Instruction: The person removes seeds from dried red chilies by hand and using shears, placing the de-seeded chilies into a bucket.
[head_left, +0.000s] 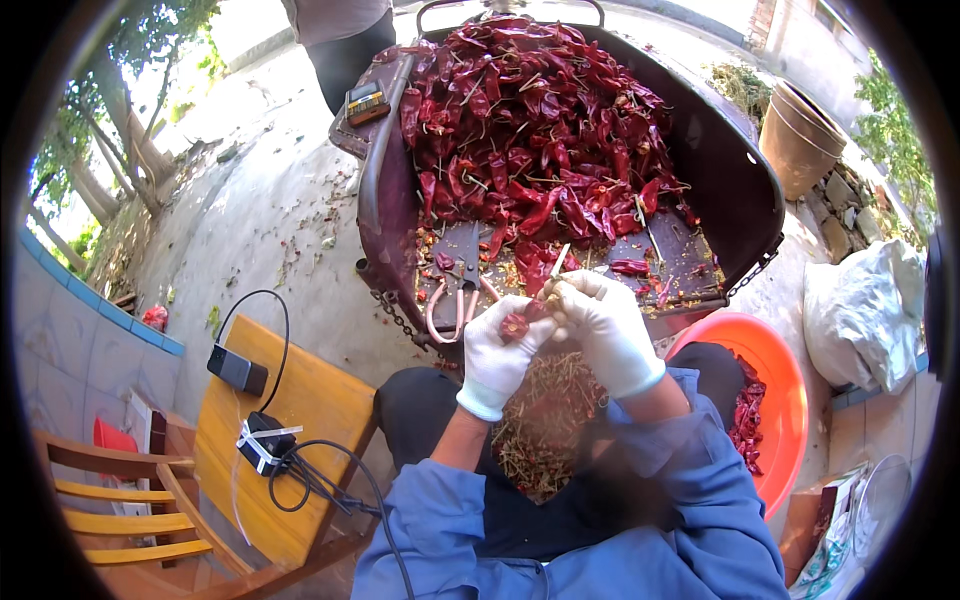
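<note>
White knitted gloves cover both hands. My left hand (501, 352) grips a dried red chili pepper (515, 325), its broken end facing up. Close beside it, my right hand (606, 322) pinches the pale stem (559, 261) near the pepper's other end; the fingertips of both hands meet there and partly hide it. Scissors (466, 281) with pink handles lie on the cart bed to the left of my hands. Beyond them a large heap of dried red chilies (525, 127) fills the metal cart (697, 135).
Between my legs is a pile of stems (551, 420). An orange basin (787, 390) with red chili pieces stands at my right. On the left are a wooden chair (292, 375) bearing black devices and cables, and a handheld device (366, 103) on the cart edge. A person (345, 45) stands behind.
</note>
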